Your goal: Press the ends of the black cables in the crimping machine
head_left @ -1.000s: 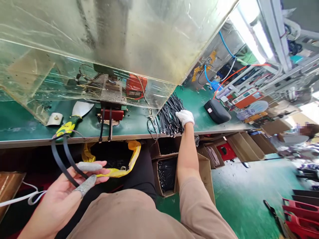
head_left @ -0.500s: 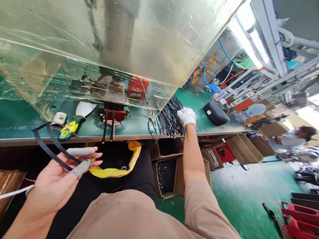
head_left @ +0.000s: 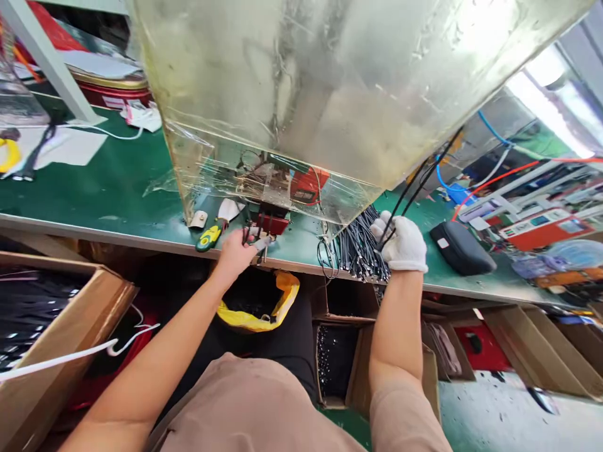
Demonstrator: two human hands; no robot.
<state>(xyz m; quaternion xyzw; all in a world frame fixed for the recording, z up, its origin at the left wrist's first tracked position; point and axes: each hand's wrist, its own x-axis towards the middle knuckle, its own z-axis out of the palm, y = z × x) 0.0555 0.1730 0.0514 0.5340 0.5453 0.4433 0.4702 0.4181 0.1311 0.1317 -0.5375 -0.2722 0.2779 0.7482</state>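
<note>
My right hand point(head_left: 404, 243), in a white glove, is closed around a looped black cord point(head_left: 414, 182) that rises up and to the right. It is just right of a pile of black cords point(head_left: 360, 245) with shiny tips lying on the bench. My bare left hand point(head_left: 238, 252), with grey finger covers, reaches to the bench edge at a small device with a red block point(head_left: 273, 224). Its fingers are pinched together there, with dark cord showing by them; the fingertips partly hide the device's front. A green and yellow putty knife point(head_left: 210, 237) lies just left of this hand.
A cloudy plastic guard point(head_left: 325, 81) hangs over the device. Below the bench edge sits a yellow-rimmed bag point(head_left: 252, 321). Cardboard boxes point(head_left: 355, 364) stand under the bench, another point(head_left: 89, 320) at left with black pieces inside. A black case point(head_left: 462, 248) lies to the right.
My left hand has moved from the lower left, where it held a black looped strap, up to the red block. My right hand has lifted a cord from the pile. The view has turned left.
</note>
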